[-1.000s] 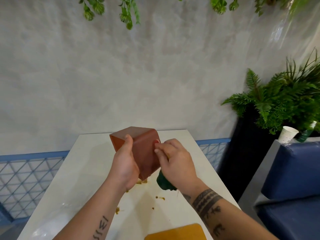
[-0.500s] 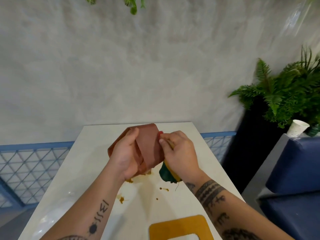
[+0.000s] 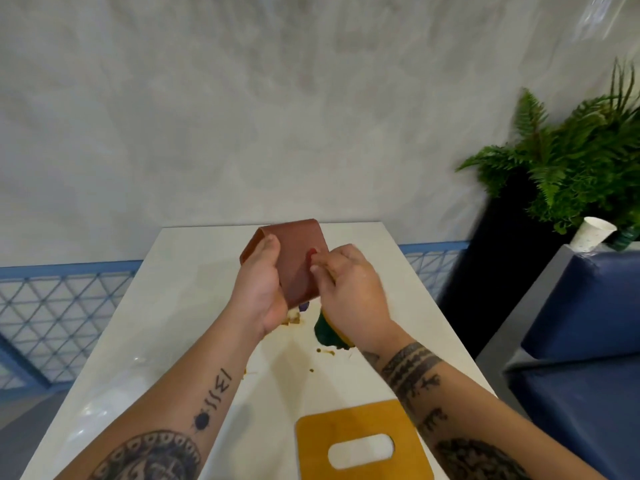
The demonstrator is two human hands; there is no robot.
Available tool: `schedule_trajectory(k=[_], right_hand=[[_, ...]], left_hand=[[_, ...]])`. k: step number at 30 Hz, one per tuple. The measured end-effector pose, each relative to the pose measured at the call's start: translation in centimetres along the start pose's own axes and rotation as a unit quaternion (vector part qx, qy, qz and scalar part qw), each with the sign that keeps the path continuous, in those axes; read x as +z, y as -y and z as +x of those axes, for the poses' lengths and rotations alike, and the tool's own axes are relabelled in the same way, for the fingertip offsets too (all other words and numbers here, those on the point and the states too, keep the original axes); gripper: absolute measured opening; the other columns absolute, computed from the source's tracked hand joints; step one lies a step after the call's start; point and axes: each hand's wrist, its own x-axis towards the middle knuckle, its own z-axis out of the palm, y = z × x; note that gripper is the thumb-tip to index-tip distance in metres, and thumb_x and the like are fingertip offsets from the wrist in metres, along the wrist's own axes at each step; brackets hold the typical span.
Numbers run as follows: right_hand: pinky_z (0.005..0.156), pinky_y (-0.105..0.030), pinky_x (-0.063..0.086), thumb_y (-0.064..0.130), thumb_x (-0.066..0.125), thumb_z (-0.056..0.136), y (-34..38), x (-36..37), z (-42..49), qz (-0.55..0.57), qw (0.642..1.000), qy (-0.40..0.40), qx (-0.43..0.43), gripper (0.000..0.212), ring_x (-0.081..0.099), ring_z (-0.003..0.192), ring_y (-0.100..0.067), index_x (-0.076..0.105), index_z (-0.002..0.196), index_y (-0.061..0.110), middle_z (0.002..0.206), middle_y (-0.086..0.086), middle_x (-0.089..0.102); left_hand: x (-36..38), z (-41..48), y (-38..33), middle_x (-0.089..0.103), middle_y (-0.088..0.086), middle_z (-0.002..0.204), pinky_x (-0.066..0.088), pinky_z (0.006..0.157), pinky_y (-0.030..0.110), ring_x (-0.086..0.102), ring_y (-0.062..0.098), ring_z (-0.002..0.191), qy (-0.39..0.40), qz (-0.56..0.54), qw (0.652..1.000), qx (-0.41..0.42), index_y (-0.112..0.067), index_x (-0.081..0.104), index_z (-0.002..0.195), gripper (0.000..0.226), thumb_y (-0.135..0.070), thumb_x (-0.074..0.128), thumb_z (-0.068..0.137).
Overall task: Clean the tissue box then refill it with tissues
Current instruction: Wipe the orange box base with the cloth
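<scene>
A brown tissue box (image 3: 294,258) is held tilted above the white table (image 3: 173,323). My left hand (image 3: 261,292) grips its left side, thumb over the upper edge. My right hand (image 3: 349,289) holds a green and yellow sponge (image 3: 329,332) against the box's right side; most of the sponge is hidden under the palm. A yellow-orange lid with an oval slot (image 3: 360,441) lies flat on the table near me.
Brown sauce stains and crumbs (image 3: 294,320) mark the table under the box. A blue sofa (image 3: 581,327) stands to the right, with a paper cup (image 3: 593,233) on its ledge and a fern in a black planter (image 3: 568,168). A blue lattice railing (image 3: 62,306) runs on the left.
The box has been turned in my left hand, showing a flatter side. My right hand with the sponge has stayed at the box's right side.
</scene>
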Motion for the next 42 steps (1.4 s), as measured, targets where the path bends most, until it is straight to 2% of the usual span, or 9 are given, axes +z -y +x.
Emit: schedule_trajectory(k=[2, 6, 11, 16, 22, 26, 33, 37, 42], right_hand=[[0.076, -0.032, 0.056, 0.029, 0.058, 0.096, 1.6, 1.0, -1.6, 0.003, 0.998, 0.021, -0.056, 0.023, 0.063, 0.081, -0.014, 0.076, 0.109, 0.023, 0.101, 0.007, 0.061], [0.074, -0.025, 0.056, 0.030, 0.059, 0.096, 0.8, 1.1, -3.6, 0.015, 0.996, 0.033, -0.084, 0.023, 0.063, 0.083, -0.008, 0.076, 0.112, 0.024, 0.104, 0.009, 0.062], [0.086, -0.009, 0.044, 0.028, 0.064, 0.098, -0.9, -0.4, -2.0, 0.043, 0.997, -0.010, 0.061, 0.019, 0.058, 0.094, 0.001, 0.074, 0.113, 0.027, 0.106, 0.016, 0.059], [0.091, -0.001, 0.038, 0.026, 0.067, 0.096, 0.9, -1.3, -0.3, 0.170, 0.975, -0.062, 0.129, 0.017, 0.055, 0.104, 0.015, 0.073, 0.112, 0.028, 0.106, 0.022, 0.062], [0.092, -0.010, 0.046, 0.022, 0.066, 0.096, 3.8, 0.2, -2.5, 0.131, 0.991, -0.034, 0.013, 0.018, 0.060, 0.100, 0.003, 0.075, 0.112, 0.025, 0.106, 0.014, 0.064], [0.088, -0.014, 0.049, 0.027, 0.064, 0.097, 3.0, 1.8, -5.3, 0.075, 0.995, -0.010, -0.058, 0.020, 0.059, 0.097, 0.002, 0.075, 0.114, 0.025, 0.108, 0.014, 0.061], [0.087, -0.006, 0.043, 0.026, 0.063, 0.098, 2.0, -1.8, -2.4, 0.149, 0.975, -0.098, 0.134, 0.012, 0.056, 0.102, 0.010, 0.069, 0.108, 0.029, 0.106, 0.021, 0.060], [0.088, -0.025, 0.053, 0.036, 0.061, 0.098, 2.0, -1.5, -0.1, 0.230, 0.931, -0.008, 0.282, 0.013, 0.063, 0.091, 0.000, 0.071, 0.103, 0.030, 0.099, 0.017, 0.069], [0.085, -0.032, 0.056, 0.037, 0.062, 0.096, 3.7, -1.2, 2.9, 0.272, 0.920, -0.040, 0.280, 0.014, 0.067, 0.089, -0.007, 0.072, 0.098, 0.027, 0.092, 0.012, 0.072]], left_hand=[[0.2, 0.0, 0.1, 0.077, 0.011, 0.110, 0.061, 0.087, 0.044, 0.077, 0.025, 0.090, -0.020, 0.000, 1.000, 0.004, -0.019, 0.061, 0.130, 0.038, -0.042, 0.040, 0.109], [-0.6, -0.2, -0.7, 0.075, 0.016, 0.116, 0.058, 0.091, 0.055, 0.074, 0.036, 0.101, -0.033, -0.061, 0.998, -0.006, -0.016, 0.061, 0.125, 0.039, -0.044, 0.040, 0.108], [-1.2, -0.2, -1.9, 0.073, 0.020, 0.120, 0.051, 0.097, 0.067, 0.070, 0.042, 0.109, -0.054, -0.130, 0.989, -0.039, -0.009, 0.060, 0.131, 0.051, -0.048, 0.038, 0.107], [-0.4, -1.3, -2.0, 0.072, 0.019, 0.122, 0.051, 0.105, 0.047, 0.071, 0.032, 0.113, -0.013, -0.095, 0.994, -0.057, -0.001, 0.065, 0.130, 0.052, -0.044, 0.049, 0.104], [0.3, -2.8, -0.9, 0.079, 0.012, 0.087, 0.060, 0.074, 0.039, 0.077, 0.023, 0.077, -0.030, -0.039, 0.997, -0.053, -0.004, 0.080, 0.086, 0.058, -0.050, 0.049, 0.103], [-0.2, -2.2, -1.7, 0.076, 0.018, 0.108, 0.061, 0.085, 0.049, 0.074, 0.032, 0.088, -0.094, -0.058, 0.994, -0.001, -0.004, 0.068, 0.119, 0.043, -0.041, 0.053, 0.104], [-2.2, -1.9, -2.1, 0.077, 0.015, 0.110, 0.057, 0.079, 0.046, 0.074, 0.032, 0.096, -0.081, -0.089, 0.993, 0.002, -0.010, 0.069, 0.121, 0.032, -0.034, 0.058, 0.102], [-2.7, -2.4, -1.0, 0.076, 0.016, 0.114, 0.056, 0.090, 0.050, 0.072, 0.036, 0.104, -0.056, -0.086, 0.995, -0.002, -0.009, 0.068, 0.124, 0.034, -0.031, 0.058, 0.100], [-2.9, -2.7, -0.2, 0.076, 0.015, 0.110, 0.054, 0.094, 0.048, 0.072, 0.033, 0.095, -0.023, -0.014, 0.999, 0.028, -0.011, 0.073, 0.111, 0.025, -0.024, 0.054, 0.101]])
